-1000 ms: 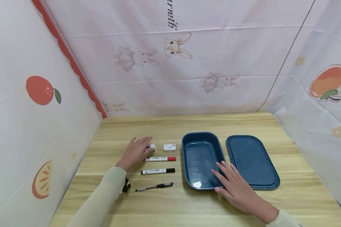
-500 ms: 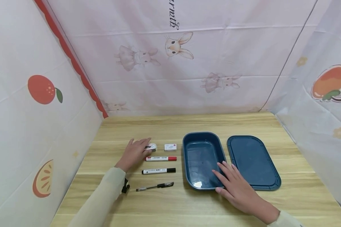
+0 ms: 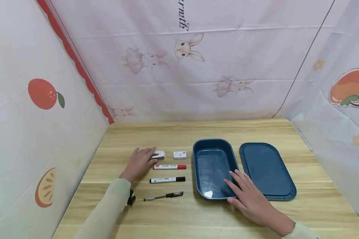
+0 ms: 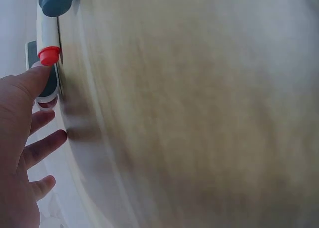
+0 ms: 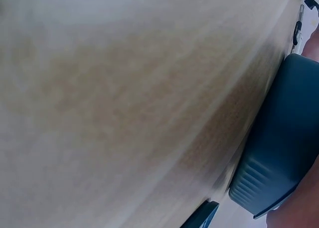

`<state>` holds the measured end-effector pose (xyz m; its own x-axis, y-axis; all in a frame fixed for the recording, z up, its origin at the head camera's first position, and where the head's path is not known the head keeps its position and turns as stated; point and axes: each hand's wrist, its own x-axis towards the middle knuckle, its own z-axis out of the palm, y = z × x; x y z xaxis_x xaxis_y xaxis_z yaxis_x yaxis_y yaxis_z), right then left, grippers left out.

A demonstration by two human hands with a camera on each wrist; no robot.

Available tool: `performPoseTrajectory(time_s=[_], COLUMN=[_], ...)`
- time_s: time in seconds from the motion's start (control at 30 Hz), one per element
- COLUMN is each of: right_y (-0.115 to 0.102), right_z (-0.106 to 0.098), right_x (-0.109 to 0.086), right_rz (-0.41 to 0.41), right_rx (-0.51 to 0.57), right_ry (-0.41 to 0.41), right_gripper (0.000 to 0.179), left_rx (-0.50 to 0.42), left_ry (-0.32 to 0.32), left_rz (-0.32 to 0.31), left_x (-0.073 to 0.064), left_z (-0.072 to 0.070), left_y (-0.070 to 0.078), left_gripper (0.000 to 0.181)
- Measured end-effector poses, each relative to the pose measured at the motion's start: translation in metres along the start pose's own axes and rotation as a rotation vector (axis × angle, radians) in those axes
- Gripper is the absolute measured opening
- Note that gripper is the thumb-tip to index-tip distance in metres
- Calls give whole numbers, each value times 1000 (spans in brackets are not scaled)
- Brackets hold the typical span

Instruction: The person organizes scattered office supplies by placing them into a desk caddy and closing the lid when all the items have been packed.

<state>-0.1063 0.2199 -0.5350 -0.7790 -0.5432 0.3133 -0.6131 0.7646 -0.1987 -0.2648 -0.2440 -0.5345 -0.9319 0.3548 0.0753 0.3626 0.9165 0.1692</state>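
Observation:
My left hand (image 3: 139, 163) is at a small white and dark stapler (image 3: 158, 155), with thumb and fingers about its left end. In the left wrist view the thumb lies by the stapler (image 4: 33, 53), and the other fingers are spread and fairly straight. Nearer me lie a red-capped marker (image 3: 169, 167), a black-capped marker (image 3: 167, 180) and a black gel pen (image 3: 163, 196). My right hand (image 3: 252, 200) rests on the near right rim of an open blue plastic box (image 3: 209, 166), straight fingers over the edge and thumb outside. In the right wrist view the box's outer wall (image 5: 284, 133) shows.
A small white box (image 3: 179, 155) with a red mark lies between stapler and blue box. The flat blue lid (image 3: 266, 169) lies right of the box. Printed cloths (image 3: 173, 73) stand at the back and both sides of the wooden table (image 3: 197, 219).
The left hand has drawn back a little to the left and nearer, uncovering more of the stapler. The right hand stays on the box's rim.

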Motion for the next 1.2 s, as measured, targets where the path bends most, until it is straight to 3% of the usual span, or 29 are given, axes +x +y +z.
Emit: performPoseTrajectory(time_s=[0.5,1.2], right_y=[1,0], right_z=[1,-3], right_x=[-1,-1], right_rz=[23,28], right_rx=[17,32], right_ry=[-21,-25], right_gripper=[56,55], left_rx=[-34,-85], left_ry=[51,70], left_rz=[31,-43], left_x=[-3,-4], left_z=[3,-9], left_y=[-5,-1], left_gripper=[52,49])
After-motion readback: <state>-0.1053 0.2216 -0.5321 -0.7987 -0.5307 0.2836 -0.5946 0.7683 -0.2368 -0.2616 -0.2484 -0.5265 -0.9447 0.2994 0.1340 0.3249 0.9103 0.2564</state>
